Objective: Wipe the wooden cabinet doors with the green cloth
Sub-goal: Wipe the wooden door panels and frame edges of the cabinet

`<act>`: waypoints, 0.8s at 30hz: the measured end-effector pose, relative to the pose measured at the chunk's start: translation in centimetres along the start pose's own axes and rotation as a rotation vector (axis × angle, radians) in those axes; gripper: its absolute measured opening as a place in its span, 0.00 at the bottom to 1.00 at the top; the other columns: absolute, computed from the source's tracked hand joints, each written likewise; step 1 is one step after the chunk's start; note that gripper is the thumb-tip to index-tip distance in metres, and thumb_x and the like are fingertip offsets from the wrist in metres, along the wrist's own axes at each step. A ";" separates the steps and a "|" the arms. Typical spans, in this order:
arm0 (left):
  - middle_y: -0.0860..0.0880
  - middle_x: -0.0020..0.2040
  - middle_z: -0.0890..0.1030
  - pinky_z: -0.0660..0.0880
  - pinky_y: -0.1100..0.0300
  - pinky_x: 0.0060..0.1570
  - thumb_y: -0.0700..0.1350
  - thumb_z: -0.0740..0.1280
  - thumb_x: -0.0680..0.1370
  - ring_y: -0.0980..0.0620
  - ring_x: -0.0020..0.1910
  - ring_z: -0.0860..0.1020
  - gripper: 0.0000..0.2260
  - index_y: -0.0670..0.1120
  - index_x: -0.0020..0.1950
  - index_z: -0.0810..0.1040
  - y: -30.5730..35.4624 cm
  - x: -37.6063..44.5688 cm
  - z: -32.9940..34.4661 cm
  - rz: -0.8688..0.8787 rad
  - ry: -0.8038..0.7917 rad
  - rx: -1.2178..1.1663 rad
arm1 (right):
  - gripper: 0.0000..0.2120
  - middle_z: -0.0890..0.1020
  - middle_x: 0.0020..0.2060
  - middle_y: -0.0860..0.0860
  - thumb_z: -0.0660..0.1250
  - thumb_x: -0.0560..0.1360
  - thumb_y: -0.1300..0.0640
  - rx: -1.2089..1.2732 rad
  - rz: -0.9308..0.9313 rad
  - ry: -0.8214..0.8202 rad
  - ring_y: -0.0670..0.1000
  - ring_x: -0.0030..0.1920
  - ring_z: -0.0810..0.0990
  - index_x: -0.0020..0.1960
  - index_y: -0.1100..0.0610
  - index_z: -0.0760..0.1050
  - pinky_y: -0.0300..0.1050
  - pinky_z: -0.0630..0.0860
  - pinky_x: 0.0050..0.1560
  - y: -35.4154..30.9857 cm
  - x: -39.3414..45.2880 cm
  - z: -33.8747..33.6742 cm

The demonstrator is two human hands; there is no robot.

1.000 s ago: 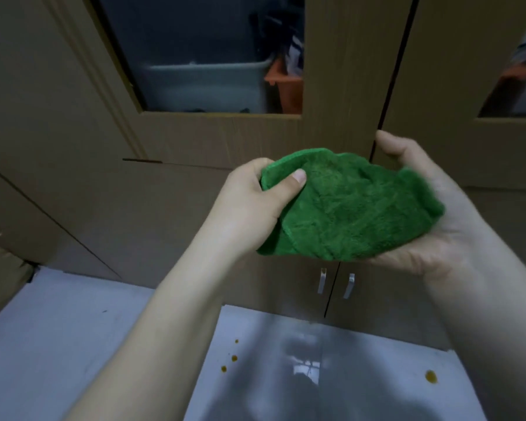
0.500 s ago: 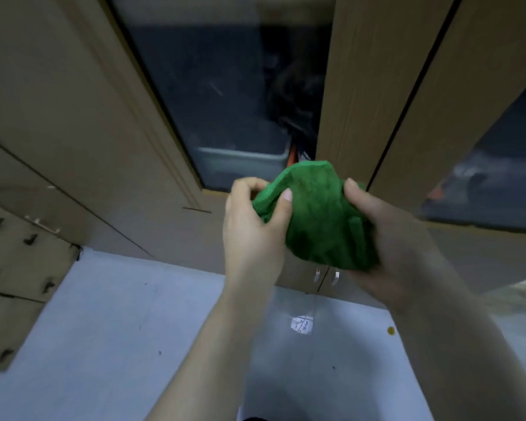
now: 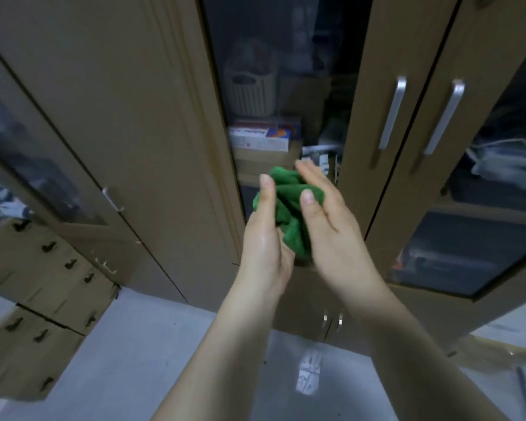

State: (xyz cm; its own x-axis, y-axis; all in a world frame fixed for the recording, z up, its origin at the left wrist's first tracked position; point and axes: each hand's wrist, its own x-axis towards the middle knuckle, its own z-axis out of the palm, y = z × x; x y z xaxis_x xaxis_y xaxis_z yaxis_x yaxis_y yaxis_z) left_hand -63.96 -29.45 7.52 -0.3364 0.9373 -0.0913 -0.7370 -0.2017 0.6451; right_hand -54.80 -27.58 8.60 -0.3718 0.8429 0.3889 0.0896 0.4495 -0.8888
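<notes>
The green cloth (image 3: 289, 208) is bunched up between both my hands, in front of the tall wooden cabinet door (image 3: 368, 95) with its glass pane. My left hand (image 3: 264, 238) grips the cloth's left side, thumb pointing up. My right hand (image 3: 328, 226) cups it from the right with the thumb pressed on top. The cloth is held in the air, just short of the door. A second door (image 3: 468, 123) stands to the right; each has a long metal handle (image 3: 392, 113).
Behind the glass sit a ribbed basket (image 3: 251, 92) and boxes (image 3: 263, 135). Another glazed door (image 3: 104, 117) is at the left, wooden drawers (image 3: 37, 287) at the lower left. Low doors with small handles (image 3: 331, 320) lie under my hands above the pale floor (image 3: 134, 360).
My view has tilted up from the low doors to the tall glazed ones. Both hands have risen and squeezed the spread cloth into a tight bunch.
</notes>
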 end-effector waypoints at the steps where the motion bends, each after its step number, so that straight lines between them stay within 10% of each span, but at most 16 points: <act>1: 0.39 0.60 0.82 0.78 0.48 0.57 0.52 0.63 0.82 0.43 0.59 0.81 0.18 0.39 0.64 0.77 0.4 -0.2 0.1 0.041 0.029 0.051 | 0.17 0.68 0.75 0.42 0.55 0.82 0.46 0.173 0.030 0.076 0.43 0.76 0.64 0.70 0.36 0.67 0.54 0.63 0.76 -0.6 -0.1 -0.2; 5: 0.42 0.49 0.86 0.82 0.50 0.39 0.43 0.61 0.83 0.45 0.48 0.85 0.09 0.40 0.58 0.77 2.6 -1.0 0.0 0.095 0.104 0.061 | 0.16 0.85 0.58 0.49 0.56 0.85 0.54 0.816 0.195 0.356 0.48 0.60 0.82 0.69 0.50 0.74 0.43 0.81 0.55 -1.3 -1.4 -0.9; 10: 0.37 0.59 0.82 0.79 0.44 0.56 0.43 0.60 0.83 0.41 0.58 0.82 0.16 0.34 0.67 0.73 5.2 -2.4 -0.9 0.070 0.112 0.055 | 0.16 0.81 0.63 0.57 0.57 0.83 0.55 1.152 0.671 0.430 0.58 0.60 0.81 0.67 0.56 0.74 0.61 0.77 0.60 0.6 -3.8 -0.5; 17: 0.33 0.62 0.79 0.73 0.41 0.64 0.45 0.59 0.83 0.36 0.62 0.79 0.20 0.31 0.68 0.71 9.2 -2.3 -1.6 0.033 0.045 0.130 | 0.15 0.82 0.58 0.64 0.57 0.81 0.63 0.949 1.078 0.203 0.62 0.53 0.84 0.66 0.62 0.72 0.54 0.79 0.51 2.4 -5.0 3.1; 24: 0.34 0.62 0.80 0.73 0.42 0.63 0.47 0.57 0.83 0.38 0.61 0.80 0.20 0.33 0.66 0.74 14.5 -1.6 -0.6 -0.024 -0.123 0.202 | 0.07 0.85 0.47 0.56 0.64 0.79 0.62 0.612 0.954 -0.102 0.56 0.46 0.84 0.55 0.58 0.78 0.48 0.82 0.41 1.5 -0.6 4.7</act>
State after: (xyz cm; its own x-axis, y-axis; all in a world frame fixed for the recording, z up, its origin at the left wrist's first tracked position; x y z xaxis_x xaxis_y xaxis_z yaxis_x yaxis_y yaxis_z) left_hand -74.47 -34.00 16.63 -0.2378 0.9710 -0.0233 -0.6076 -0.1300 0.7835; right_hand -58.77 -28.81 5.87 -0.4696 0.7234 -0.5061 -0.0795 -0.6056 -0.7918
